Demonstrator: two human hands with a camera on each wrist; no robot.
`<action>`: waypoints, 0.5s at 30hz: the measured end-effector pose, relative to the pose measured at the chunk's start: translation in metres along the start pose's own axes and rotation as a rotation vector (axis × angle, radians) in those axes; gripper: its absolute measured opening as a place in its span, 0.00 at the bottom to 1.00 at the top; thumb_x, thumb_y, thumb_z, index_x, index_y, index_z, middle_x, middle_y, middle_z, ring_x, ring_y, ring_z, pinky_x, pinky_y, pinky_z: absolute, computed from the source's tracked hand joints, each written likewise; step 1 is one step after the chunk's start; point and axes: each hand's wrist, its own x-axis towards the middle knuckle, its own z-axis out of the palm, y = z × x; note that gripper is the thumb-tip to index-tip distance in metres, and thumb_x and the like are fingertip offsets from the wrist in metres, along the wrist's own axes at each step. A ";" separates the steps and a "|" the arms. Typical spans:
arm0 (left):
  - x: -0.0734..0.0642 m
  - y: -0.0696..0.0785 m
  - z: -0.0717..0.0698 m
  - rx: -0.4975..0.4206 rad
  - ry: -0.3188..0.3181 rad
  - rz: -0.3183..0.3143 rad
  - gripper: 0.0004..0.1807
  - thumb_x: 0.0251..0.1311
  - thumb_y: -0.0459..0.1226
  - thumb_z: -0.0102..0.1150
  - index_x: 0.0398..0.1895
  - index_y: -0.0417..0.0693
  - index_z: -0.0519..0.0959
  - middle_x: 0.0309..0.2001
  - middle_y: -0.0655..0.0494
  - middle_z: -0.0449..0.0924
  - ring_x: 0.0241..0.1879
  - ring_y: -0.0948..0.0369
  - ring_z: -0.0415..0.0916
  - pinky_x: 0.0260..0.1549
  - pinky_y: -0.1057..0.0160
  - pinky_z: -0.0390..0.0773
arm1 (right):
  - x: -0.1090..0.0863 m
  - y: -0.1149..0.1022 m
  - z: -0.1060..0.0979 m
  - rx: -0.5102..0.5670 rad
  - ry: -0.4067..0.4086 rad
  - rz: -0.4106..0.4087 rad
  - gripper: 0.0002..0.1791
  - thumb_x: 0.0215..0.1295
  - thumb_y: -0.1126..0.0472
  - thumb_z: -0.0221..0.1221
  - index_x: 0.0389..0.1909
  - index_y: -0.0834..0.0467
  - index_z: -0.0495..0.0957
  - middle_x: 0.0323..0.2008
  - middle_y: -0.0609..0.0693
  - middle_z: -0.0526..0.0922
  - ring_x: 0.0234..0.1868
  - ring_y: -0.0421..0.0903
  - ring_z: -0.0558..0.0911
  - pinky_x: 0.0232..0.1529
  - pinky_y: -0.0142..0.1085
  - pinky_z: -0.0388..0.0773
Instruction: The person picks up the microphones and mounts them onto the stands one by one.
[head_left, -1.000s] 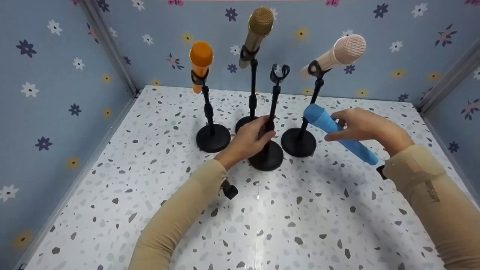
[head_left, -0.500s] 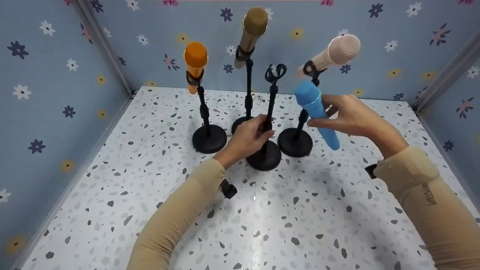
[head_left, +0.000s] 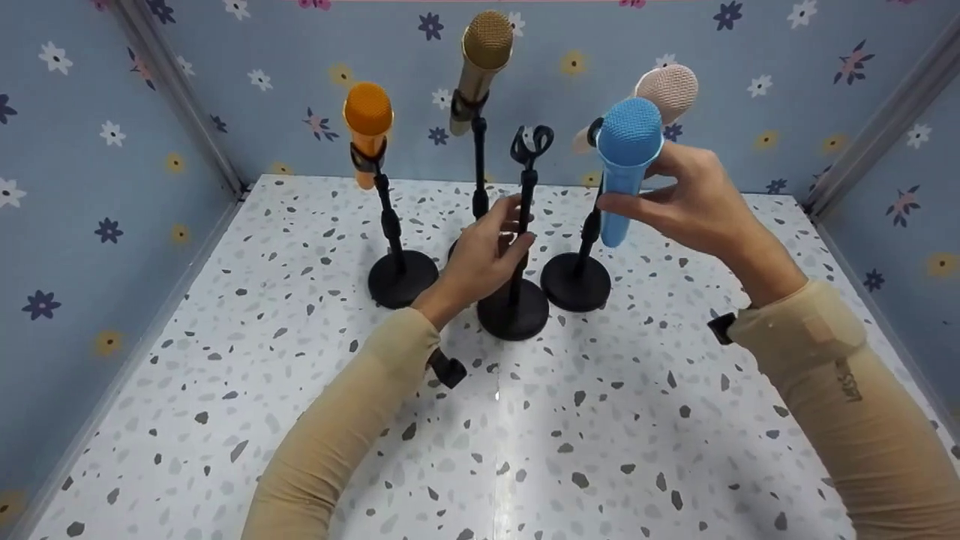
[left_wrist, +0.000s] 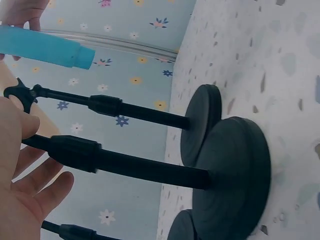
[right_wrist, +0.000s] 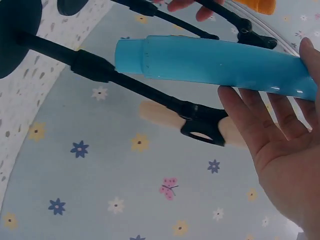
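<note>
My right hand (head_left: 694,202) pinches a blue microphone (head_left: 631,135) round its body, thumb in front, the mesh head up. It is held in the air, overlapping the pale pink microphone (head_left: 673,84) behind it in the head view. My left hand (head_left: 476,262) has thumb and fingers loosely round the pole of a black microphone stand (head_left: 528,189), whose clip at the top is bare. In the left wrist view the stand's round base (left_wrist: 235,175) rests on the table. The right wrist view shows the blue handle (right_wrist: 200,62) lying across the fingers.
An orange microphone (head_left: 367,112) on its stand is at the left, and a gold microphone (head_left: 486,45) on a taller one at the back. The pale pink one's stand (head_left: 576,281) is right beside the bare stand. Flowered walls surround the speckled table (head_left: 600,450).
My right hand has raised the blue microphone and turned it from slanting to nearly upright, moving it toward the bare stand. My left hand has slid a little up the pole.
</note>
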 end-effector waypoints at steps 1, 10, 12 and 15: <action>0.002 0.002 -0.001 -0.019 0.001 -0.002 0.25 0.73 0.35 0.56 0.70 0.38 0.67 0.60 0.47 0.76 0.56 0.58 0.79 0.54 0.66 0.78 | 0.002 -0.005 -0.001 0.023 0.001 -0.025 0.27 0.62 0.61 0.71 0.63 0.54 0.79 0.54 0.47 0.85 0.53 0.46 0.84 0.47 0.33 0.83; 0.016 0.019 -0.010 -0.080 0.018 -0.044 0.27 0.74 0.39 0.55 0.72 0.44 0.65 0.55 0.53 0.81 0.51 0.63 0.81 0.45 0.63 0.83 | 0.020 -0.038 -0.006 0.042 0.129 -0.253 0.27 0.62 0.69 0.70 0.62 0.66 0.75 0.54 0.53 0.85 0.55 0.46 0.84 0.48 0.36 0.84; 0.019 0.023 -0.012 -0.098 0.019 -0.058 0.27 0.75 0.41 0.54 0.73 0.44 0.65 0.55 0.53 0.81 0.50 0.62 0.82 0.45 0.61 0.83 | 0.023 -0.043 -0.007 0.043 0.168 -0.269 0.27 0.62 0.70 0.69 0.62 0.67 0.75 0.54 0.54 0.84 0.56 0.47 0.83 0.49 0.37 0.83; 0.023 0.027 -0.014 -0.105 0.018 -0.067 0.26 0.77 0.43 0.52 0.72 0.42 0.66 0.53 0.53 0.81 0.47 0.62 0.82 0.45 0.60 0.82 | 0.026 -0.050 -0.006 0.076 0.233 -0.267 0.27 0.61 0.71 0.69 0.62 0.67 0.75 0.54 0.55 0.84 0.57 0.48 0.83 0.51 0.39 0.83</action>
